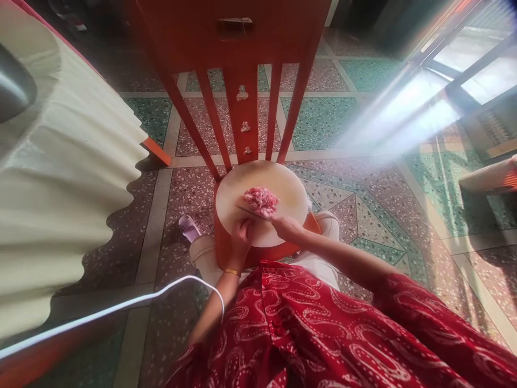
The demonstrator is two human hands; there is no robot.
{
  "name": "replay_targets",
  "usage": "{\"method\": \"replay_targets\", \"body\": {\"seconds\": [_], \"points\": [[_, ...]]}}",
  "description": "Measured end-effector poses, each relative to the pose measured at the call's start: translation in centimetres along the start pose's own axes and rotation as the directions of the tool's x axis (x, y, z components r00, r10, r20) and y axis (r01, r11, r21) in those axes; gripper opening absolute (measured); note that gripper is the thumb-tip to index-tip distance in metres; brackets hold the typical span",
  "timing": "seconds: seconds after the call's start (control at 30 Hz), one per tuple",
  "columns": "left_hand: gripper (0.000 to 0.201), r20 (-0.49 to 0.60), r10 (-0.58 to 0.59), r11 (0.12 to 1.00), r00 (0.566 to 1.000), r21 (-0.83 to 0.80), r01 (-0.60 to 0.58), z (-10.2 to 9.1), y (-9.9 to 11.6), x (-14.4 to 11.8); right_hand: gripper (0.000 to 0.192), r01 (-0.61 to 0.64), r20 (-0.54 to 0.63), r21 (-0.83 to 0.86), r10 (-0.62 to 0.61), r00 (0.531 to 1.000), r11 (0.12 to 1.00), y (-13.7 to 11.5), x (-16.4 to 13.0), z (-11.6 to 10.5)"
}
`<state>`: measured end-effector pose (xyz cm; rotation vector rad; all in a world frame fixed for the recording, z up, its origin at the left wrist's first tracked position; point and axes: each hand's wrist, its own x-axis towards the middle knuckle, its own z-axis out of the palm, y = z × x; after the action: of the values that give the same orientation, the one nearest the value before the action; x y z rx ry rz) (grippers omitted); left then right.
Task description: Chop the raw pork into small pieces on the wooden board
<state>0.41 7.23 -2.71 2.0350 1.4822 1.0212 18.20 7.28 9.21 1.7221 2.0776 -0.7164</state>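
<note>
A round pale cutting board (278, 180) lies on the seat of an orange-red wooden chair (242, 97). A heap of pink chopped meat (261, 200) sits near the board's middle. My right hand (287, 226) grips a knife (252, 212) whose blade lies flat along the near side of the meat. My left hand (241, 233) rests on the board's near edge just below the blade, fingers curled, with a gold bangle on the wrist.
A cream pleated cloth (60, 178) hangs over a table at the left. A white cable (121, 307) runs across the lower left. The terrazzo tile floor (355, 124) spreads around, with bright window glare at the upper right. My red patterned dress fills the bottom.
</note>
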Motion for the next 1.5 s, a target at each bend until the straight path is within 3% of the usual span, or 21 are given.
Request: {"method": "replay_targets", "body": {"seconds": [0.17, 0.37, 0.63, 0.87, 1.0, 1.13, 1.23, 1.37, 1.5], "points": [[0.020, -0.040, -0.076, 0.997, 0.996, 0.017, 0.076, 0.0, 0.2, -0.1, 0.034, 0.043, -0.024, -0.051, -0.044, 0.999, 0.998, -0.2, -1.1, 0.7], [0.016, -0.013, -0.092, 0.995, 0.996, 0.030, 0.092, 0.2, -0.1, -0.1, 0.033, 0.033, 0.038, -0.048, -0.031, 0.999, 0.998, -0.4, -2.6, 1.0], [0.014, -0.011, 0.034, 0.992, 0.999, 0.120, -0.032, 0.8, -0.8, 0.0, 0.028, 0.177, 0.001, -0.008, -0.177, 0.984, 0.984, -3.6, 3.4, -0.4], [0.014, -0.011, 0.004, 0.995, 1.000, 0.104, -0.003, 1.1, -1.3, -0.5, 0.030, 0.023, 0.118, -0.050, -0.017, 0.993, 0.999, -0.1, -0.1, 1.4], [0.013, -0.017, 0.041, 0.993, 0.999, 0.111, -0.039, 1.2, -1.3, -0.2, 0.028, 0.131, -0.003, -0.027, -0.131, 0.991, 0.991, -2.7, 3.1, 0.0], [0.014, -0.014, 0.101, 0.985, 0.995, 0.140, -0.098, 1.0, -0.9, -0.1, 0.026, 0.173, 0.001, 0.011, -0.173, 0.985, 0.985, -4.7, 5.4, -1.1], [0.014, -0.048, 0.056, 0.990, 0.997, 0.129, -0.049, 0.8, -0.7, -0.2, 0.035, 0.158, -0.003, 0.005, -0.158, 0.987, 0.987, -2.7, 3.4, 0.0], [0.015, -0.084, 0.040, 0.995, 0.996, 0.095, -0.032, 0.6, -0.5, -0.4, 0.035, 0.033, -0.004, -0.050, -0.033, 0.999, 0.998, 0.8, -0.2, 1.8], [0.017, -0.096, 0.040, 0.996, 0.995, 0.080, -0.032, 0.2, -0.3, -0.9, 0.032, 0.019, -0.078, -0.077, -0.025, 0.997, 0.997, 0.6, -1.7, 2.0]]}}
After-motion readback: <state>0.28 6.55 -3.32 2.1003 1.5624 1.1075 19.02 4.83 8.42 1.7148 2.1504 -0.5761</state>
